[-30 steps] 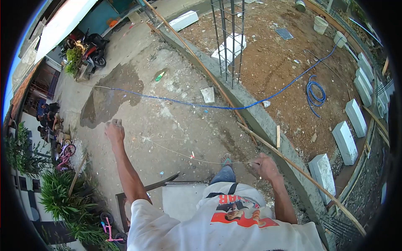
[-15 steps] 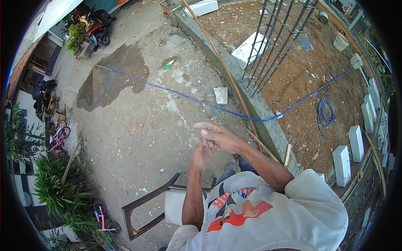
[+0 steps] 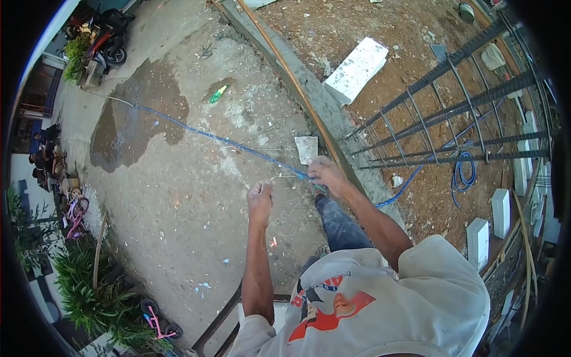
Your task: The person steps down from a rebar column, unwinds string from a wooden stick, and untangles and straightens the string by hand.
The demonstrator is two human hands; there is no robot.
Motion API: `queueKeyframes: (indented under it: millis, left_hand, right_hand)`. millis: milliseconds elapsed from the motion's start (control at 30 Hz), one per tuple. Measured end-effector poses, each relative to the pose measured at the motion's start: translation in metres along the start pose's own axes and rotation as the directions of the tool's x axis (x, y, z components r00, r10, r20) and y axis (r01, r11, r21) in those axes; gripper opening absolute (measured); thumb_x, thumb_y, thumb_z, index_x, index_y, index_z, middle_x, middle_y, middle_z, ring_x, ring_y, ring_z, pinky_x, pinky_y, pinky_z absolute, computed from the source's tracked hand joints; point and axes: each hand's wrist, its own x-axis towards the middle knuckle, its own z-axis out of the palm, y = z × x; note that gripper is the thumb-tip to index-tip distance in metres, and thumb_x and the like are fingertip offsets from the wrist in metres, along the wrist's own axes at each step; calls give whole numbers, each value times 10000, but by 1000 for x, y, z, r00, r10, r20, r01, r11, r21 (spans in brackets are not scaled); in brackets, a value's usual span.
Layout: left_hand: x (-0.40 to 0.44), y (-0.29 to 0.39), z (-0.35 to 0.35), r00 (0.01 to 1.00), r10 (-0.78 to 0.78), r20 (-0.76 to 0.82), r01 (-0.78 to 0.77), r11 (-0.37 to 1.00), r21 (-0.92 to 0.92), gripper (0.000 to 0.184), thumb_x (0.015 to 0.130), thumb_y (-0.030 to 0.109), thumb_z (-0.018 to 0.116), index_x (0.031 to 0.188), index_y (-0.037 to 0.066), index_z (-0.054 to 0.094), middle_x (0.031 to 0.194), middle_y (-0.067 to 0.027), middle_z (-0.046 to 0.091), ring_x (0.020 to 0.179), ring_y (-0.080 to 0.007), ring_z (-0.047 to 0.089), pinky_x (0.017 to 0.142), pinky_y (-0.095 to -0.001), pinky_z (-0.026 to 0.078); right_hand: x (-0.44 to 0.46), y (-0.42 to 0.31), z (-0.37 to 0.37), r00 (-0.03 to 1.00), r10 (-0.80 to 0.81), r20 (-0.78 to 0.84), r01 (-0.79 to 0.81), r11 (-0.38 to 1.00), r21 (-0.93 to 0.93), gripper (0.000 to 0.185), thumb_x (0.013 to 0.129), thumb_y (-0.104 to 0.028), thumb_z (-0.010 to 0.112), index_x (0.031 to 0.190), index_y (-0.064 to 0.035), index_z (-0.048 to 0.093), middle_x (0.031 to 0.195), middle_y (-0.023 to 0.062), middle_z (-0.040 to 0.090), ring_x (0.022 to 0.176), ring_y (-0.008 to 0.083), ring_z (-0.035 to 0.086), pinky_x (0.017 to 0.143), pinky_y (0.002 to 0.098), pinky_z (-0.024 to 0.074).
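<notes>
A thin pale string runs loosely between my two hands in front of me, and a fine loop of it seems to hang below against the concrete. My left hand is closed, with the fingertips pinched on one part of the string. Further right, my right hand has its fingers bent together around the other part. Behind my right hand lies a whitish flat slab piece, and the blue hose crosses the ground past the hands.
A low concrete beam with a wooden strip along it borders the soil. A steel rebar cage rises at the right. White blocks lie on the soil. A dark frame stands by my left arm.
My hands, close together before, have moved apart, the left one leftward and the right one rightward, with the string drawn between them. My view has shifted, and one leg has stepped forward.
</notes>
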Motion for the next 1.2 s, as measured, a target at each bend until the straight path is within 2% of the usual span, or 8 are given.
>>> queueKeyframes:
  millis: [100, 200, 567, 700, 900, 1000, 1067, 1200]
  left_hand:
    - [139, 13, 14, 983, 162, -81, -149, 978, 144, 189, 1018, 227, 632, 955, 63, 702, 696, 52, 529, 548, -42, 408, 482, -256, 323]
    - [250, 33, 42, 960, 269, -80, -233, 924, 305, 189, 991, 225, 637, 899, 77, 712, 714, 41, 549, 589, -52, 425, 536, -268, 344]
    - [453, 30, 151, 983, 96, 157, -136, 953, 270, 226, 1030, 260, 640, 1049, 68, 757, 806, 40, 628, 598, -42, 450, 516, -254, 359]
    - [463, 28, 162, 959, 129, 251, -202, 935, 291, 239, 1034, 259, 631, 1061, 54, 751, 815, 26, 651, 614, -57, 477, 537, -263, 388]
    - [446, 35, 162, 911, 202, 360, -345, 850, 397, 257, 1024, 252, 640, 1077, 25, 748, 831, 2, 682, 672, -80, 548, 628, -268, 458]
    - [436, 16, 144, 903, 187, 388, -368, 802, 471, 290, 981, 220, 682, 1189, 19, 713, 977, -81, 729, 803, -160, 640, 745, -328, 527]
    - [398, 13, 140, 778, 540, 323, -581, 421, 696, 463, 931, 179, 715, 1353, 21, 610, 1217, -201, 686, 1054, -325, 670, 924, -438, 543]
    - [277, 24, 150, 719, 654, 235, -681, 595, 426, 753, 818, 16, 752, 1510, 47, 457, 1460, -257, 528, 1400, -463, 471, 1194, -483, 390]
  right_hand:
    - [83, -31, -43, 974, -86, -211, 30, 967, -255, 398, 1025, -391, 666, 1277, -87, 609, 1061, 25, 670, 921, 139, 636, 819, 354, 543]
    - [181, -49, -89, 987, -1, -162, -4, 1000, -31, 423, 1024, -420, 660, 1277, -85, 619, 1062, 50, 683, 944, 165, 639, 830, 381, 545]
    - [351, -105, -91, 997, 11, -71, -15, 998, -53, 713, 1083, -583, 477, 1575, -70, 425, 1365, 222, 640, 1234, 295, 614, 1123, 457, 404]
    - [361, -108, -86, 975, 82, 207, -121, 976, 181, 661, 1115, -536, 428, 1556, -44, 457, 1467, 231, 573, 1367, 295, 537, 1172, 477, 372]
    - [360, -94, -85, 982, -188, 12, 149, 816, 558, 365, 1040, -183, 672, 1363, -25, 616, 1159, 97, 740, 1134, 224, 689, 1030, 404, 515]
    - [322, -103, -94, 975, -214, -58, 193, 692, 696, 346, 1001, -56, 690, 1335, -9, 617, 1067, 80, 750, 1027, 215, 721, 977, 376, 561]
    - [275, -107, -100, 958, -276, -72, 234, 616, 752, 312, 1011, -59, 666, 1311, 6, 613, 1085, 100, 739, 985, 212, 726, 973, 387, 579]
    - [159, -91, -82, 945, -321, -61, 254, 606, 754, 375, 996, -69, 664, 1347, 9, 555, 1031, 59, 670, 915, 168, 661, 997, 400, 571]
